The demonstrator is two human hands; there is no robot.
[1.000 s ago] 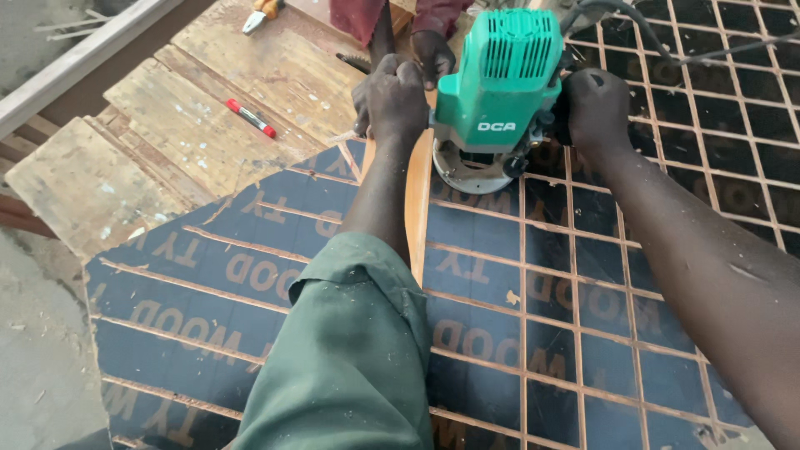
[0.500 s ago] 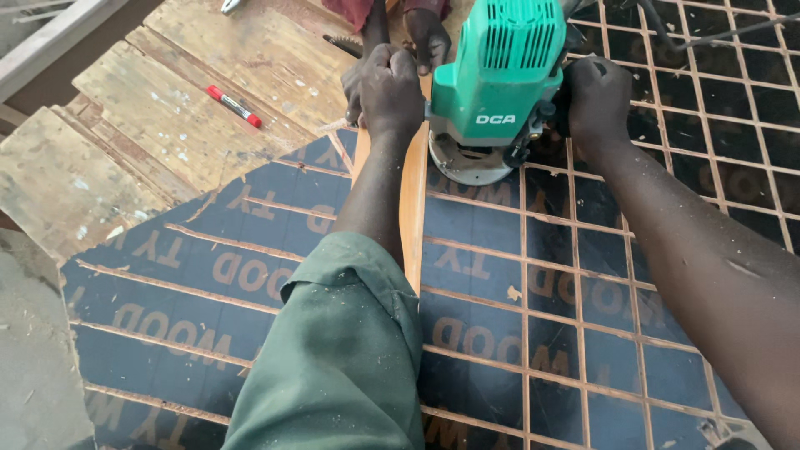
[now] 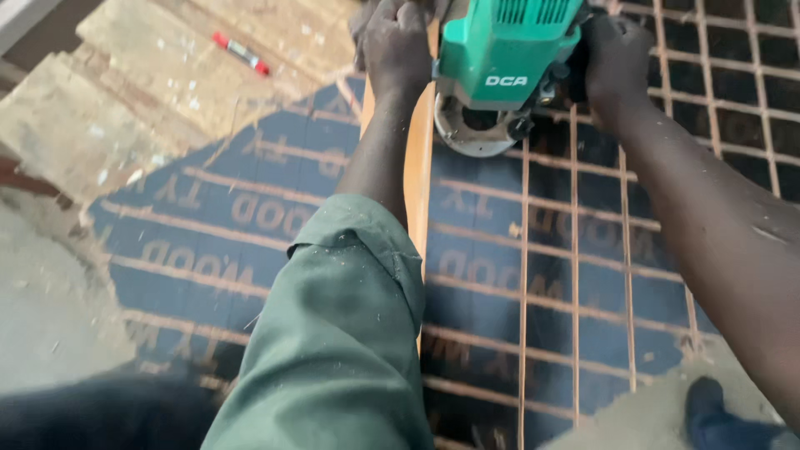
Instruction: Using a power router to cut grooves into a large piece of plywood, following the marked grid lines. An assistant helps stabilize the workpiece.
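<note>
A green electric router (image 3: pixel 504 58) stands with its round metal base on a dark blue film-faced plywood board (image 3: pixel 250 217) cut with a grid of pale grooves. My left hand (image 3: pixel 398 37) grips the router's left handle, and my right hand (image 3: pixel 615 58) grips its right handle. A narrow orange-brown wooden strip (image 3: pixel 417 179) lies along the board beside the router base, under my left forearm. My left arm wears a green sleeve speckled with sawdust.
Rough pale planks (image 3: pixel 158 83) lie to the upper left with a red marker (image 3: pixel 240 52) on them. A grey concrete floor (image 3: pixel 42 308) runs along the left. A blue shoe (image 3: pixel 708 408) shows at the bottom right by a sawdust heap.
The router and both hands have moved farther away along the wooden strip toward the top of the view. The camera has shifted closer over the board.
</note>
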